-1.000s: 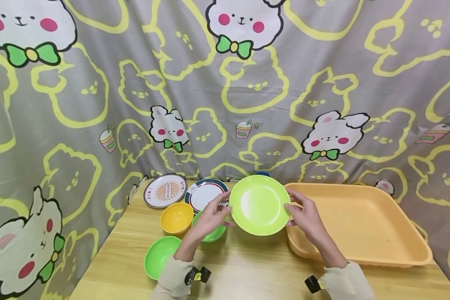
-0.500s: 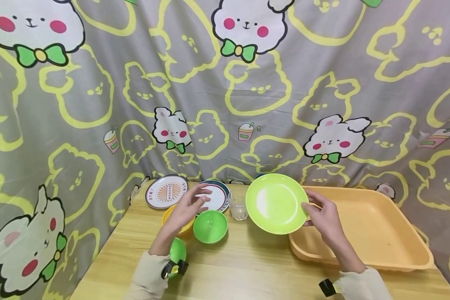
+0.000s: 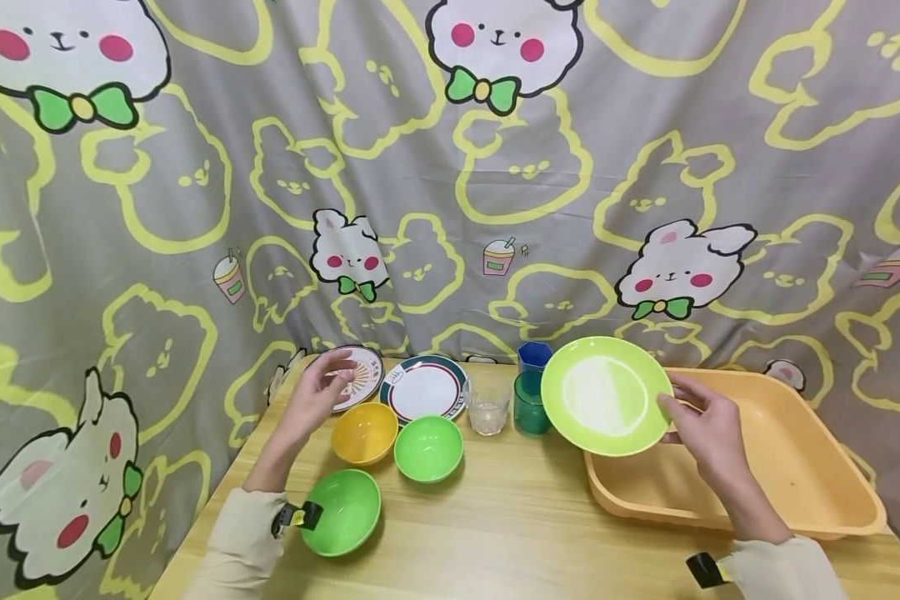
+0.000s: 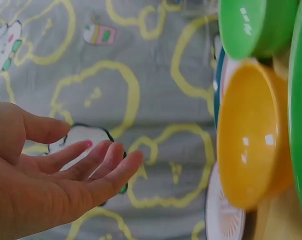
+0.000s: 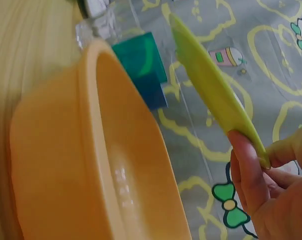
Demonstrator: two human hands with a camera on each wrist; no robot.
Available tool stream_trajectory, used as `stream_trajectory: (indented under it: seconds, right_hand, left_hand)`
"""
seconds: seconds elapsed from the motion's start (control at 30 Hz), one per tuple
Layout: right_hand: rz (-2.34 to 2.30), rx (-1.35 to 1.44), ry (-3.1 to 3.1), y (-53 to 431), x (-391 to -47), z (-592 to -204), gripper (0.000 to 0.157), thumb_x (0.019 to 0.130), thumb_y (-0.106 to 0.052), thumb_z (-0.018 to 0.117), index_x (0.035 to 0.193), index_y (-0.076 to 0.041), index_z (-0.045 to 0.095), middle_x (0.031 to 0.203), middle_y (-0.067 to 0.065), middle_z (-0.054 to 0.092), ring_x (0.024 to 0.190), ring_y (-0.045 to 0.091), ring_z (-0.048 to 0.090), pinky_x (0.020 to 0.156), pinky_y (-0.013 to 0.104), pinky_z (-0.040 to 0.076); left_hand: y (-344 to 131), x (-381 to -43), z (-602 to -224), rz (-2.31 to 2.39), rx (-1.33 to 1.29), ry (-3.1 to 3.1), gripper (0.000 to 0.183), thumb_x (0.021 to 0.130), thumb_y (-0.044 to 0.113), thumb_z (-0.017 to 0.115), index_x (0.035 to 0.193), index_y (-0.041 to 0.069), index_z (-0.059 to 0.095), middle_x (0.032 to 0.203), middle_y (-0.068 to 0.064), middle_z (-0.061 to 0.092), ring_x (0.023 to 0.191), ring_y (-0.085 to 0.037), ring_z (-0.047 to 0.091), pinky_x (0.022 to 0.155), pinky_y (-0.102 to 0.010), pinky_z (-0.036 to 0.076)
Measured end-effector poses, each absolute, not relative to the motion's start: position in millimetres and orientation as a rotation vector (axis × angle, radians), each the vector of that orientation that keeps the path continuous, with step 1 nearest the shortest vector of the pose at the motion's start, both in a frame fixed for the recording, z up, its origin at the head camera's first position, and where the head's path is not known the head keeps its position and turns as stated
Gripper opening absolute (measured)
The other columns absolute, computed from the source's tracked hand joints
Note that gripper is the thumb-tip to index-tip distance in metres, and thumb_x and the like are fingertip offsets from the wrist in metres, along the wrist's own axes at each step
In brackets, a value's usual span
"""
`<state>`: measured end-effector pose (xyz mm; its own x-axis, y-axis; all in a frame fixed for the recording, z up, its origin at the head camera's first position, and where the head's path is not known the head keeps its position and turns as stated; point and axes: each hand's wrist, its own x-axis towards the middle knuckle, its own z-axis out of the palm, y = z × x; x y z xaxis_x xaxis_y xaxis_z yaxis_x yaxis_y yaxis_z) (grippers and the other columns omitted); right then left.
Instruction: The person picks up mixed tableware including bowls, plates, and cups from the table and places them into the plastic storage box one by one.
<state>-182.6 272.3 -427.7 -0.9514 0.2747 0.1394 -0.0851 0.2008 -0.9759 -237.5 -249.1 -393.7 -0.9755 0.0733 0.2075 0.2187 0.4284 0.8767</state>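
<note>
My right hand [image 3: 708, 421] pinches the edge of a lime-green plate [image 3: 607, 396], thumb on its upper face and fingers beneath. In the right wrist view the plate [image 5: 216, 92] is seen nearly edge-on, raised above the rim of the orange tub [image 5: 51, 160]. My left hand [image 3: 317, 396] holds nothing; it hovers over the white patterned plate [image 3: 367, 375] at the back left, near the yellow bowl [image 3: 365, 433]. In the left wrist view the fingers of the left hand [image 4: 56, 180] are spread and loosely bent, apart from the yellow bowl [image 4: 251, 137].
Two green bowls [image 3: 429, 450] [image 3: 342, 512] stand on the left of the wooden table [image 3: 487, 533]. A dark-rimmed white plate [image 3: 423, 390], a clear glass [image 3: 487, 408], a green cup [image 3: 531, 404] and a blue cup [image 3: 534, 357] line the back. The orange tub [image 3: 802, 467] fills the right side.
My left hand has let go of the lime-green plate and moved left over the bowls. My right hand has carried the plate rightward, partly over the tub, uncovering the glass and cups.
</note>
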Motion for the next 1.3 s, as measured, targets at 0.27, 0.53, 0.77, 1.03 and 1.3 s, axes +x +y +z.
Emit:
stream_trajectory:
  seconds: [0.27,0.53,0.77,1.03,1.3]
  right_hand:
    - [1.606,-0.220,-2.305,298.5,-184.0,-430.5,0.048,0.102,-0.011,0.059,0.142,0.013,0.050,0.090,-0.025,0.061,0.074,-0.006,0.066,0.053,0.030,0.061]
    - [1.492,-0.202,-2.378,330.7,-180.0,-436.7,0.047,0.102,-0.012,0.055,0.142,0.012,0.050,0.088,-0.030,0.058,0.070,-0.007,0.065,0.051,0.032,0.060]
    - [1.309,-0.141,-2.459,351.1,-179.5,-440.5,0.043,0.104,-0.014,0.051,0.140,0.010,0.051,0.100,-0.005,0.063,0.072,-0.012,0.059,0.049,0.038,0.060]
    - [1.126,-0.112,-2.593,368.4,-179.6,-438.7,0.046,0.107,-0.013,0.041,0.145,0.014,0.042,0.125,0.043,0.049,0.069,-0.018,0.048,0.043,0.033,0.057]
    - [0.936,-0.087,-2.710,389.1,-182.0,-442.3,0.045,0.108,-0.013,0.037,0.143,0.016,0.039,0.117,0.043,0.054,0.053,0.012,0.059,0.045,0.033,0.054]
  left_hand:
    - [-281.6,-245.4,-396.9,-1.415,-0.191,-2.572,0.037,0.106,0.002,0.049,0.141,-0.010,0.049,0.132,-0.034,0.057,0.117,-0.048,0.060,0.093,-0.045,0.058]
    - [-312.3,-262.5,-405.3,-1.224,-0.057,-2.665,0.043,0.106,0.011,0.049,0.146,-0.005,0.047,0.144,-0.033,0.049,0.126,-0.049,0.055,0.098,-0.053,0.052]
    - [-326.5,-273.0,-411.0,-1.099,0.017,-2.726,0.046,0.105,0.010,0.048,0.148,-0.006,0.043,0.145,-0.037,0.046,0.126,-0.054,0.053,0.102,-0.061,0.048]
    - [-338.1,-284.3,-420.4,-1.026,0.076,-2.762,0.047,0.106,0.013,0.048,0.148,-0.008,0.042,0.146,-0.039,0.043,0.125,-0.057,0.051,0.107,-0.061,0.044]
    - [-352.5,-295.8,-439.0,-0.942,0.069,-2.766,0.050,0.104,0.016,0.048,0.145,-0.012,0.042,0.139,-0.044,0.046,0.120,-0.058,0.053,0.105,-0.064,0.043]
